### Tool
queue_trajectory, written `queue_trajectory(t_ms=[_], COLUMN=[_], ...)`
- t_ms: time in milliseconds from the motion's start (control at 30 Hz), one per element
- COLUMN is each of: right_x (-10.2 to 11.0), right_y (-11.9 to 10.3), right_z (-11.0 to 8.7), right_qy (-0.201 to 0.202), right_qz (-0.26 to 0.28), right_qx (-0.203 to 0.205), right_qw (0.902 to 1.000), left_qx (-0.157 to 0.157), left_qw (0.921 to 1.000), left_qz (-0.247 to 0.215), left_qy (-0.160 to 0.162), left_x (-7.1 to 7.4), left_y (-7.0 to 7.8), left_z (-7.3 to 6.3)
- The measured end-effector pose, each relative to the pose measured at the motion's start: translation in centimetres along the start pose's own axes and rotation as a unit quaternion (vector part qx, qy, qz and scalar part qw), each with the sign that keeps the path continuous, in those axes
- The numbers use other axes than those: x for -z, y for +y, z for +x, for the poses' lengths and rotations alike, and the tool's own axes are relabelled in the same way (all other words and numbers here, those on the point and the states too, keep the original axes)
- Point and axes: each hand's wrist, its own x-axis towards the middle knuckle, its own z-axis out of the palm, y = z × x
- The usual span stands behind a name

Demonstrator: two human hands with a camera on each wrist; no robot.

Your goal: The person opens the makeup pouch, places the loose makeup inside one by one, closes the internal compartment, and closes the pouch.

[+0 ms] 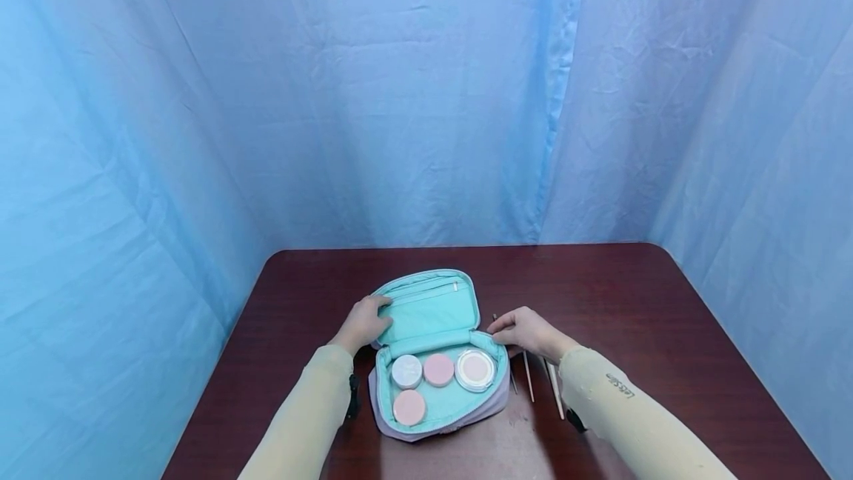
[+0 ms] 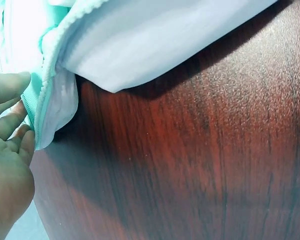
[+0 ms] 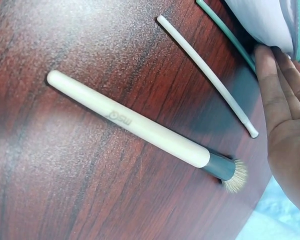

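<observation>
We hold an unzipped lavender fabric case (image 1: 440, 407) on the dark-red wooden table (image 1: 566, 272), left of the cream-handled brush (image 3: 130, 119).
Our left hand (image 1: 365, 321) pinches its lid (image 1: 429, 317), our right hand (image 1: 529, 332) its far-right rim (image 1: 501, 350); sudden tilting could slide the round containers (image 1: 439, 370).

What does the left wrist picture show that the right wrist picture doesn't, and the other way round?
Only the left wrist view shows the left hand, gripping the edge of the bag.

Only the right wrist view shows the right hand, touching the bag, plus a fat brush with bristles, a thin white stick and a thin green stick.

Both show the bag's pale outside and the dark reddish table.
</observation>
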Motion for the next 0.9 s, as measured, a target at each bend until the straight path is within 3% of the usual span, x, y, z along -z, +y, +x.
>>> queue_trajectory(t_ms=[200, 433, 900], right_x=[0.0, 0.0, 0.0], right_y=[0.0, 0.2, 0.2], right_z=[0.0, 0.0, 0.1], right_qy=[0.001, -0.001, 0.0], right_qz=[-0.001, -0.005, -0.008], right_qx=[-0.002, -0.001, -0.002], right_qw=[1.0, 1.0, 1.0], left_qx=[-0.004, 0.002, 0.046], left_qw=[0.9988, 0.998, 0.9976], left_qz=[0.045, 0.059, -0.027], left_qy=[0.022, 0.022, 0.043], left_x=[-0.2, -0.3, -0.5], left_y=[-0.1, -0.3, -1.1], left_z=[0.0, -0.3, -0.3])
